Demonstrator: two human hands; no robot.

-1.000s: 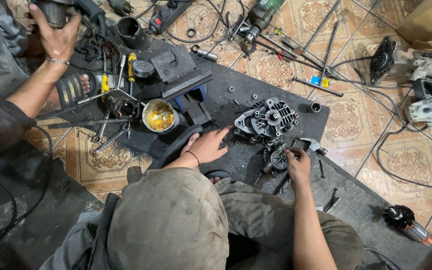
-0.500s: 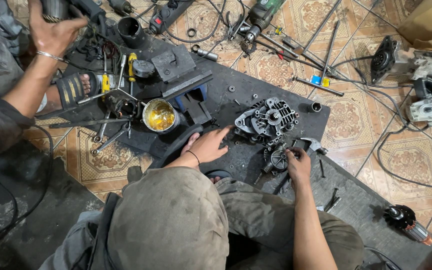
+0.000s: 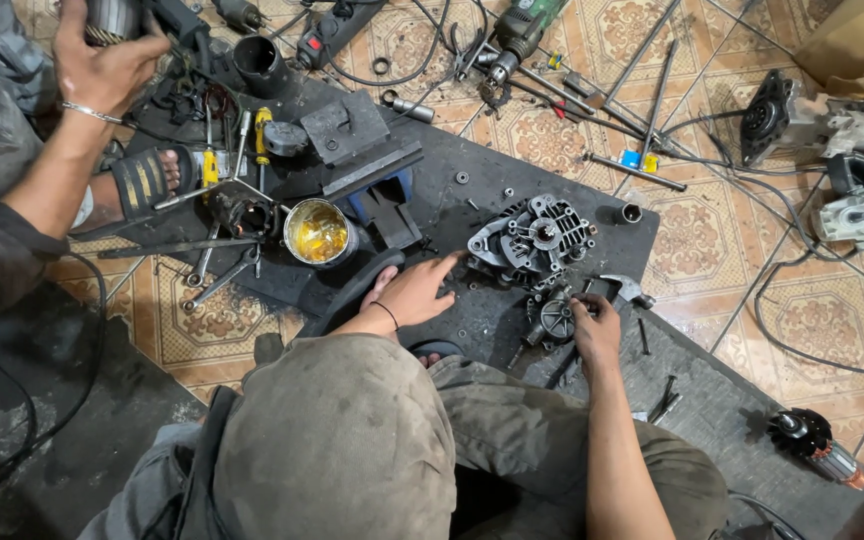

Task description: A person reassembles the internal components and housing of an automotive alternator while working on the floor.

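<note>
Yellow grease tin (image 3: 317, 231) on black mat (image 3: 432, 170), wrenches (image 3: 214, 280) at its left. Power drill (image 3: 517, 30) up top, armature (image 3: 814, 448) bottom rt, angle grinder (image 3: 822, 125) far rt.

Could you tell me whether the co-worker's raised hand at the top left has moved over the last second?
Yes. The co-worker's hand has shifted up and away from the yellow tin, which stays put.

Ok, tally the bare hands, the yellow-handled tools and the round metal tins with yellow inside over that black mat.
Bare hands: 3 (left hand, right hand, co-worker's hand)
Yellow-handled tools: 2
Round metal tin, yellow inside: 1
Total: 6
</note>
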